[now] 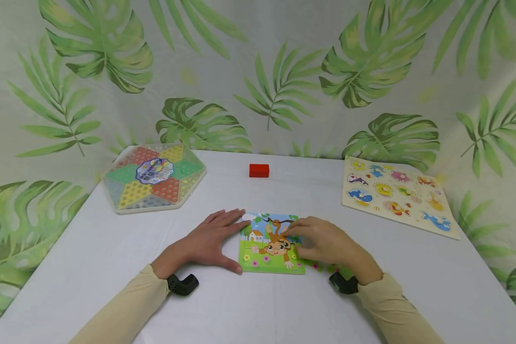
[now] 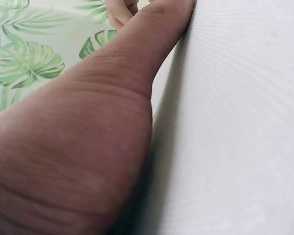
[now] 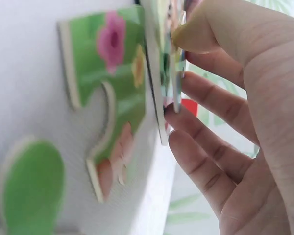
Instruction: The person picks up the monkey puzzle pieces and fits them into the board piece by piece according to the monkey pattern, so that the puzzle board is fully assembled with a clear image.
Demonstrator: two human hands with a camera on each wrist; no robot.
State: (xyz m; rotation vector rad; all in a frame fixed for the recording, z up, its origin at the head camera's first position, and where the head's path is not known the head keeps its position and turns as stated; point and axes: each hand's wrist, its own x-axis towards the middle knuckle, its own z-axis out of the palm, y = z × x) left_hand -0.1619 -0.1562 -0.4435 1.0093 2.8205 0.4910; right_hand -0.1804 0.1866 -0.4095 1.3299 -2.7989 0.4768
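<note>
A square jigsaw puzzle (image 1: 258, 264) with a cartoon monkey, a house and flowers lies on the table. My left hand (image 1: 206, 241) spreads along its left side, fingertips by the upper left corner and thumb by the lower left. Over the puzzle's right side, my right hand (image 1: 320, 241) pinches a puzzle piece (image 3: 178, 83) between thumb and fingers, held close over the board. That piece is seen edge-on in the right wrist view, and its picture is mostly hidden. Beside the board lies a loose green puzzle piece (image 3: 120, 93) with a pink flower, partly under the right hand in the head view.
Another green puzzle piece (image 3: 34, 181) lies nearer the right wrist. At the back left is a hexagonal board game (image 1: 152, 179) with coloured triangles. A red block (image 1: 259, 171) sits at the back middle, and a wooden animal peg puzzle (image 1: 397, 193) at the right.
</note>
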